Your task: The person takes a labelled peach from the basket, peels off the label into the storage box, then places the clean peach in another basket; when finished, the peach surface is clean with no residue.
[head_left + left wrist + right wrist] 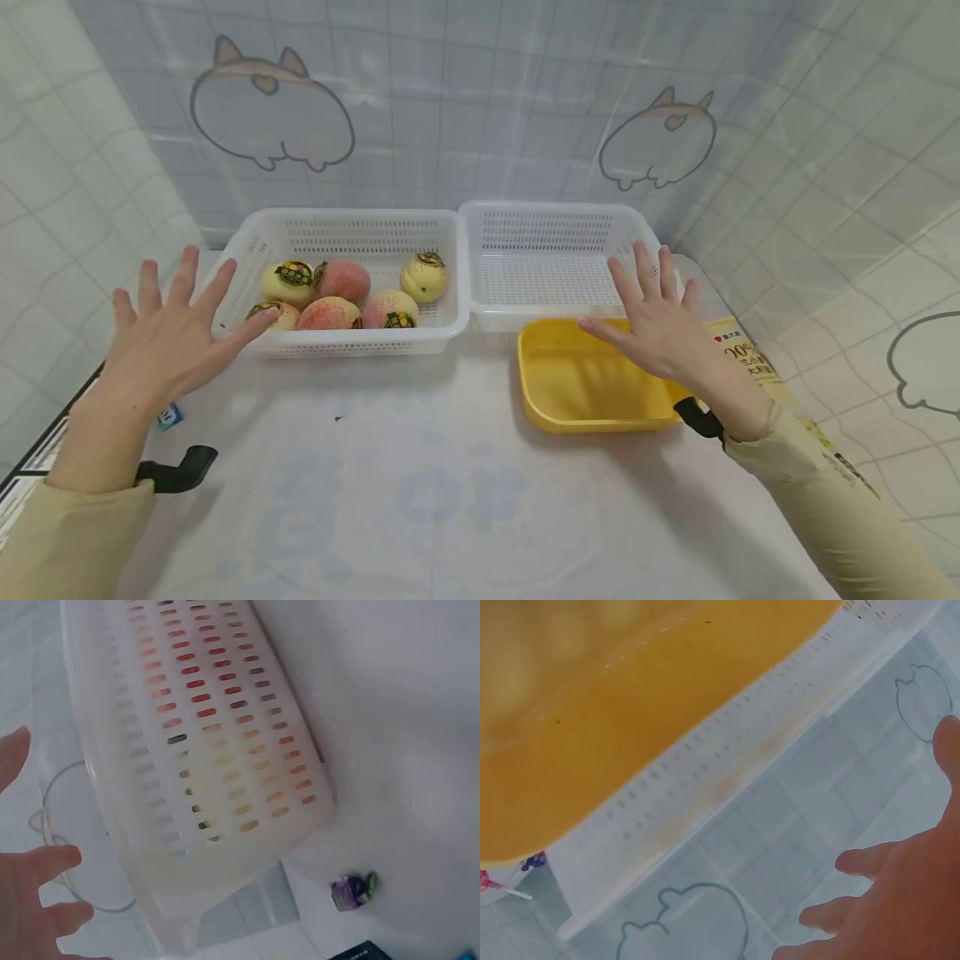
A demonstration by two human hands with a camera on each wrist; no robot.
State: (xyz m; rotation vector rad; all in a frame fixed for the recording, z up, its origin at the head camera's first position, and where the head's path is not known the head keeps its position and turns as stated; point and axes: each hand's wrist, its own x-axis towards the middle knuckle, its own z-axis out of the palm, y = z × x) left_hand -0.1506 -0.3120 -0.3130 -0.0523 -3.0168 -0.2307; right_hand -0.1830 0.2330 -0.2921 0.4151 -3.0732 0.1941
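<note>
My left hand (168,337) is held up with fingers spread, near the left corner of a white basket (352,342), and holds nothing. Inside that basket lie several peaches (343,281), red and pale yellow, some with dark stickers. My right hand (663,329), also spread and holding nothing, is above the right part of a yellow tub (555,421). Behind the tub stands a second white basket (540,275), with no fruit seen in it. The left wrist view shows the peach basket's slotted side (217,877); in the right wrist view, the yellow tub (652,727) fills the upper left.
A yellow printed bag (738,354) lies at the right, partly behind my right arm. Near my left wrist is a small blue packet (170,416). A purple wrapped piece (352,891) shows below the basket in the left wrist view. Tiled sheeting (465,108) encloses the back and sides.
</note>
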